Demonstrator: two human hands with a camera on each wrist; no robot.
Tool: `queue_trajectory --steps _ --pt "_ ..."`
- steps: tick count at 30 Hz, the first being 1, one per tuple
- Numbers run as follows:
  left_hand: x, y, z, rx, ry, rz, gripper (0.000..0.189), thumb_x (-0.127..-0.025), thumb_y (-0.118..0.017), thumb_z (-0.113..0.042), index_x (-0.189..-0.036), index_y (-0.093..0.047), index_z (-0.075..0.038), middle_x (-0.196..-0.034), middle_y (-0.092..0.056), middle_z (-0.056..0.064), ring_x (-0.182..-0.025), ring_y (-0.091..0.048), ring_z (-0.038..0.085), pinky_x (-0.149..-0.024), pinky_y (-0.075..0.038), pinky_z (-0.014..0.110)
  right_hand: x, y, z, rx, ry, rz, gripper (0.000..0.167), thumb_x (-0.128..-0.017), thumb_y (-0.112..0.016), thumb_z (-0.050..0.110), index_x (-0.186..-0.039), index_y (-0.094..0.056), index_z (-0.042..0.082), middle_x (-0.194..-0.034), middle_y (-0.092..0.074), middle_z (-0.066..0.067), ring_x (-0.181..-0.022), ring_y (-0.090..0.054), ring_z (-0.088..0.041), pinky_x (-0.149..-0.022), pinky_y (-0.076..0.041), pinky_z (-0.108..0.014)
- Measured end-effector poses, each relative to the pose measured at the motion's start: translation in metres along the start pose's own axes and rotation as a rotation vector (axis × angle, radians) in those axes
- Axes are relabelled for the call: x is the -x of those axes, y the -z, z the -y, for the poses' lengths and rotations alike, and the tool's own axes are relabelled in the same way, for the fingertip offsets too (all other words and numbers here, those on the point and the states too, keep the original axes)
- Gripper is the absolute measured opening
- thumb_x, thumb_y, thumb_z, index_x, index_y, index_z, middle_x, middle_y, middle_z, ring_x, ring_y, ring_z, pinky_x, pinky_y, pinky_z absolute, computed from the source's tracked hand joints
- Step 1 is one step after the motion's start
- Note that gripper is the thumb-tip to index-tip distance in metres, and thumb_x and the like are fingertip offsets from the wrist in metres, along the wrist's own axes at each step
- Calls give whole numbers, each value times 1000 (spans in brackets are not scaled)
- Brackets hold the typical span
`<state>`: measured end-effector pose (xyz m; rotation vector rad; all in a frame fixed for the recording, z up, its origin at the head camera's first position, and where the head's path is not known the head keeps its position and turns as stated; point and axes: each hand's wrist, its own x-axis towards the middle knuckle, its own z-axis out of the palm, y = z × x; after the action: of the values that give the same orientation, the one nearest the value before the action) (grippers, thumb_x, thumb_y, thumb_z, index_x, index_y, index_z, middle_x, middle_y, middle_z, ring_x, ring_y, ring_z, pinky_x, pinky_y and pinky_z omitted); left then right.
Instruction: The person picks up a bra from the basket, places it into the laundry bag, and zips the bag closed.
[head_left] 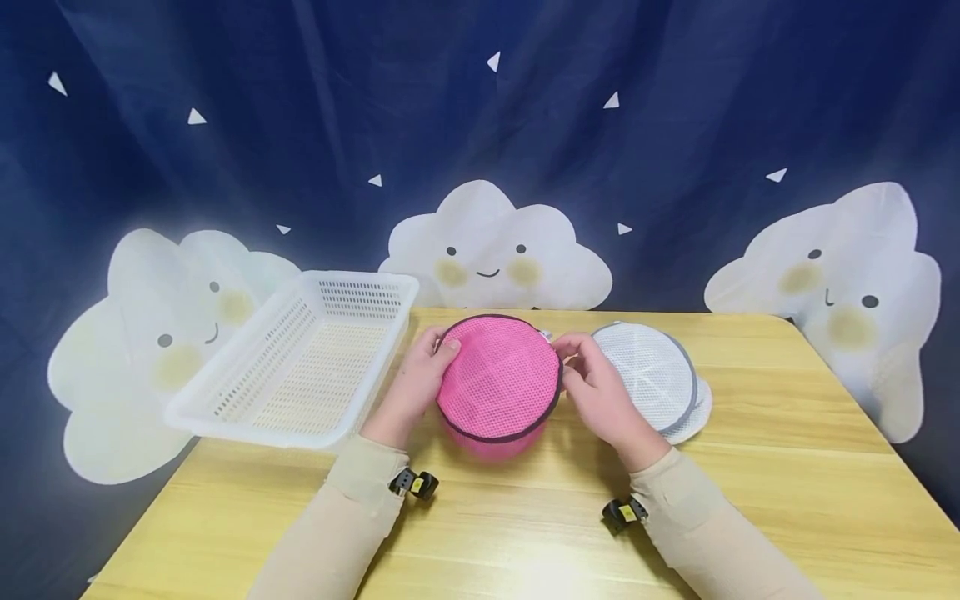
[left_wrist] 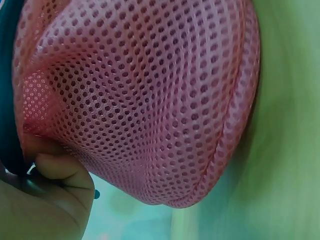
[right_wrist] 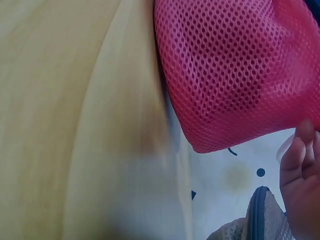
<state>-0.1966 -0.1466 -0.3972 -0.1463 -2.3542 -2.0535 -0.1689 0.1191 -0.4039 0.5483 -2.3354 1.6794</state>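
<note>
A round pink mesh laundry bag [head_left: 498, 379] with a dark-trimmed rim stands on the table in front of me, its flat top facing up. My left hand [head_left: 415, 383] grips the rim at its left side, thumb over the top; the left wrist view shows the thumb and fingers closed at the dark edge beside the sagging mesh wall [left_wrist: 140, 100]. At the opposite side, my right hand [head_left: 600, 392] pinches the rim with thumb and fingers. Its fingertips overlap the bag's edge in the right wrist view, where the pink side wall [right_wrist: 225, 75] bulges.
A white plastic basket [head_left: 281, 435] with slotted walls stands at the left. Round white mesh bags with grey trim [head_left: 647, 367] lie stacked just right of my right hand. A dark blue curtain [head_left: 435, 92] with clouds hangs behind the wooden table [head_left: 780, 467].
</note>
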Motion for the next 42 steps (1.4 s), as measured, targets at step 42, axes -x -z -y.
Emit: queue_trajectory --steps 42 --pt "0 2 2 -259 20 68 29 -106 -53 -23 -133 -59 -17 -127 -65 6 -110 -62 25 -100 -44 48 5 -5 -15 109 91 36 26 -96 -53 -5 -88 -66 16 -93 -67 4 -85 -59 -15 -78 -48 -29"
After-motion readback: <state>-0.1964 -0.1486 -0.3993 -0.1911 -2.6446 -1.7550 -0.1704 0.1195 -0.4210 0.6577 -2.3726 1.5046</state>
